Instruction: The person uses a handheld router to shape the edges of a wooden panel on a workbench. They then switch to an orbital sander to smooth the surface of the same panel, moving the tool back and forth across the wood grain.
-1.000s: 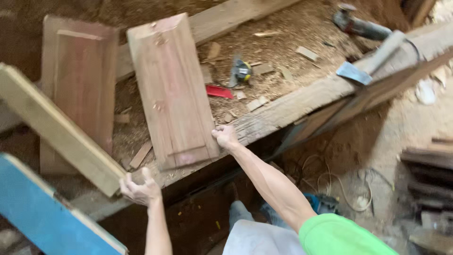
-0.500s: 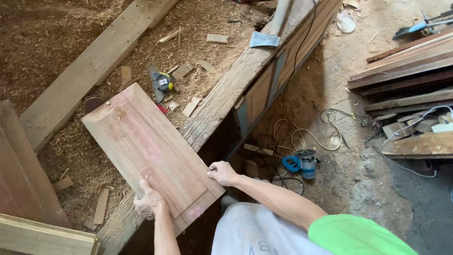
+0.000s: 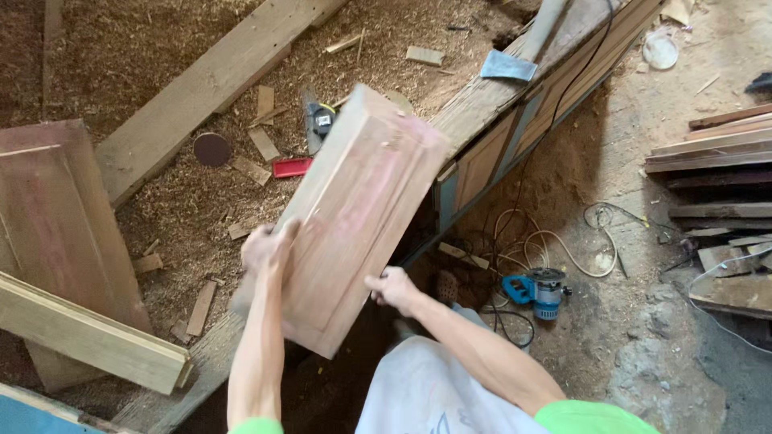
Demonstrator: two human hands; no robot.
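I hold a reddish-brown wooden door panel (image 3: pixel 354 217) with both hands, lifted off the sawdust-covered workbench (image 3: pixel 161 48) and tilted up toward me. My left hand (image 3: pixel 268 251) grips its left long edge. My right hand (image 3: pixel 392 288) grips the right long edge near the lower corner. The panel hides part of the bench edge behind it.
A second wooden panel (image 3: pixel 56 217) lies at the left, with a pale plank (image 3: pixel 88 337) across it. A long plank (image 3: pixel 209 84), wood scraps, a red flat piece (image 3: pixel 291 167) and a round sanding disc (image 3: pixel 212 149) lie on the bench. A blue power tool (image 3: pixel 537 291) with cords sits on the floor; stacked boards (image 3: pixel 712 169) are at right.
The panel has been raised off the bench and tipped upright between my hands. My left hand moved to its left edge, and the view shifted toward the bench.
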